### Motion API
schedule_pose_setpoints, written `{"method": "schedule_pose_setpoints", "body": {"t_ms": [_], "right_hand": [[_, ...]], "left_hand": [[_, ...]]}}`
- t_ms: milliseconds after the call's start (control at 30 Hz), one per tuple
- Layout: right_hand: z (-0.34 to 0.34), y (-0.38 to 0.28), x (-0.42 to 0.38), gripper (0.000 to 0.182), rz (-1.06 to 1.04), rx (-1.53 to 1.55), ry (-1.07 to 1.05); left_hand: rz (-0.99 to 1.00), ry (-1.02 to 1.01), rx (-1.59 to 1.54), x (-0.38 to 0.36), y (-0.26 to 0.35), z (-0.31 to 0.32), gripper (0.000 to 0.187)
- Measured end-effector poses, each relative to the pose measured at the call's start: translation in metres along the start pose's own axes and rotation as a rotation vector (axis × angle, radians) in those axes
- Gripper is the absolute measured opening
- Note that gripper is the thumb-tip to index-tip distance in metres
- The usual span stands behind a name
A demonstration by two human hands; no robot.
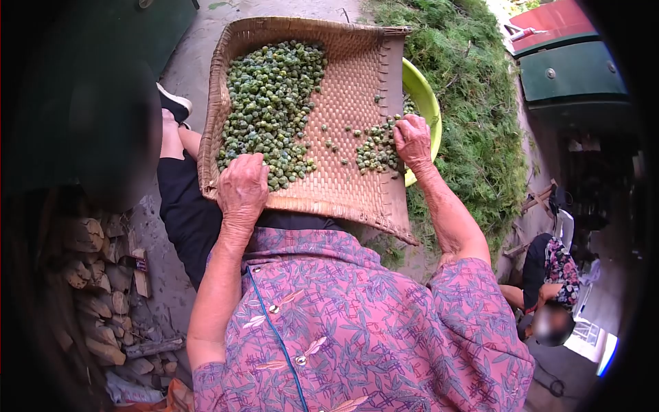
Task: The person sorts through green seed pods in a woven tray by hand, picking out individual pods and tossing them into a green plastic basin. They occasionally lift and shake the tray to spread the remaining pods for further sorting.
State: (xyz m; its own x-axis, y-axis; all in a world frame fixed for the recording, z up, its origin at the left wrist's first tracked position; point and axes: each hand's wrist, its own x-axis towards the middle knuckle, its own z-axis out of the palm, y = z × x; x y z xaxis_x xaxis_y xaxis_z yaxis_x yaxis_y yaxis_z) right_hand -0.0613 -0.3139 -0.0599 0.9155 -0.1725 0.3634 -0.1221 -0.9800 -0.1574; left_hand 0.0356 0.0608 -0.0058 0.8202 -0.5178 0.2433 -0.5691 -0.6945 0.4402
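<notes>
A woven bamboo winnowing basket (350,75) lies tilted across my lap, raised-rimmed on the left and flat on the right. Small round green fruits (271,96) are heaped in its left half. A smaller patch of the fruits (374,150) lies near the flat right edge. My left hand (244,185) is closed over the near left rim, knuckles beside the heap. At the right edge, my right hand (414,141) has its fingers curled in beside the small patch; what they pinch is hidden. Below that edge, a yellow-green basin (430,103) holds more fruits, partly covered by the basket.
Cut green foliage (473,110) is piled on the ground beyond the basin. Split firewood (103,295) is stacked at lower left. Another person (559,275) sits at the right. Someone's shoe (175,103) shows left of the basket. A dark green cabinet (573,72) stands at upper right.
</notes>
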Motion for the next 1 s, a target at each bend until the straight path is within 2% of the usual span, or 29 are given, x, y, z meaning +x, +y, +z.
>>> {"method": "schedule_pose_setpoints", "body": {"t_ms": [67, 200, 300, 433, 500, 533, 633, 767, 867, 900, 1000], "right_hand": [[0.004, 0.006, 0.01, 0.012, 0.101, -0.149, 0.006], [0.025, 0.002, 0.041, 0.018, 0.076, -0.127, 0.004], [0.042, -0.011, 0.06, 0.029, -0.156, -0.098, -0.018], [0.033, -0.014, 0.056, 0.023, -0.055, -0.01, -0.142], [0.025, -0.008, 0.041, 0.017, -0.089, 0.025, -0.046], [0.022, -0.006, 0.033, 0.015, -0.039, 0.063, -0.039], [0.011, -0.003, 0.01, 0.01, -0.08, 0.115, -0.024], [0.022, 0.008, -0.013, 0.012, 0.018, 0.115, 0.018], [0.033, 0.001, -0.015, 0.019, 0.016, 0.094, 0.033], [0.031, -0.004, -0.015, 0.021, 0.045, 0.094, -0.025], [0.019, -0.031, -0.018, 0.02, 0.026, 0.098, -0.041]], "left_hand": [[0.008, 0.016, -0.006, 0.0, 0.001, 0.0, 0.014], [-0.003, -0.004, 0.005, 0.0, 0.001, -0.001, 0.015], [-0.009, -0.009, -0.001, 0.0, 0.001, -0.002, 0.016], [-0.046, -0.062, 0.012, 0.001, 0.002, -0.005, 0.021], [-0.032, -0.05, 0.023, 0.0, -0.001, 0.0, 0.021], [-0.012, -0.017, 0.029, -0.002, -0.002, 0.002, 0.019], [-0.04, -0.022, 0.064, -0.002, -0.001, 0.003, 0.01], [-0.011, 0.116, 0.025, -0.004, -0.002, 0.007, 0.003], [-0.021, 0.127, -0.005, -0.005, 0.0, 0.005, 0.002], [-0.026, 0.12, -0.01, -0.005, 0.0, 0.006, 0.001], [-0.034, 0.119, -0.027, -0.005, 0.001, 0.006, 0.002]]}}
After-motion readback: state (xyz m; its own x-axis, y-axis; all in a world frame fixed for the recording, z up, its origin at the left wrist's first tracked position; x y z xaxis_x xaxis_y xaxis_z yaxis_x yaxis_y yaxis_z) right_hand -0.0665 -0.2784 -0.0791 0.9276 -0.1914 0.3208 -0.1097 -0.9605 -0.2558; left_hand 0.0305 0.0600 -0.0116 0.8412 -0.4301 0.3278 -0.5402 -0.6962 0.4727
